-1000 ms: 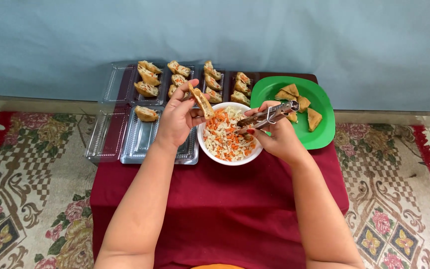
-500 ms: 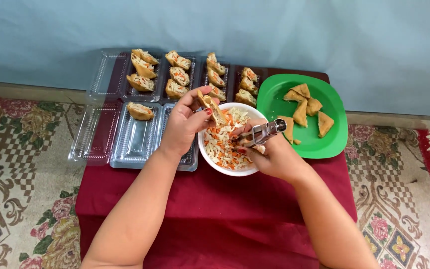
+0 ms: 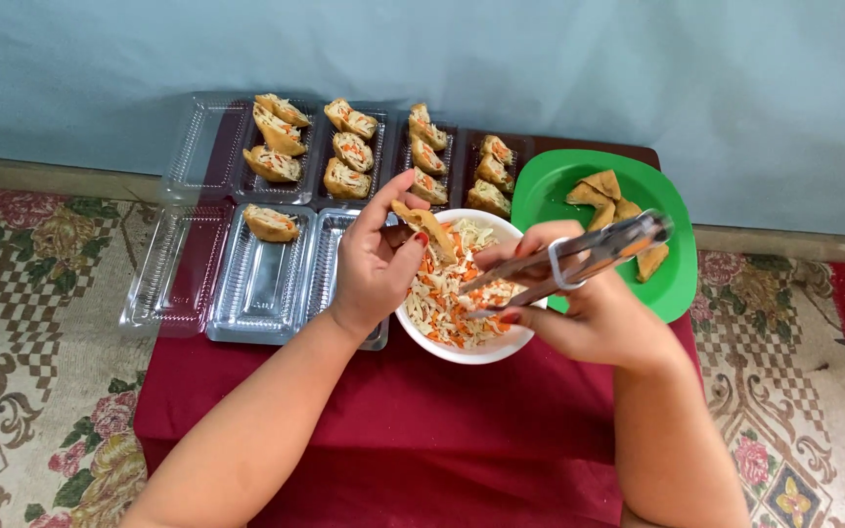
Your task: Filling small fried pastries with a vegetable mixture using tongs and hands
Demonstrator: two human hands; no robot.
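Note:
My left hand (image 3: 376,262) holds a fried tofu pocket (image 3: 426,227) over the left rim of a white bowl (image 3: 462,350) filled with shredded vegetables (image 3: 442,293). Metal tongs (image 3: 569,260) are gripped in my right hand (image 3: 589,313), their tips down in the shredded vegetables. The bowl sits on a dark red tablecloth (image 3: 422,430). To its right, a green plate (image 3: 677,284) holds several plain tofu pieces (image 3: 603,191).
Clear plastic trays (image 3: 256,284) lie left of and behind the bowl. The back trays hold several filled tofu pockets (image 3: 349,152); one filled pocket (image 3: 271,223) lies in a front tray. Patterned carpet (image 3: 41,323) surrounds the low table; a blue wall (image 3: 540,59) is behind.
The view has shifted. My right hand has lowered the tongs' tips into the vegetables. My left hand still holds the tofu pocket over the bowl.

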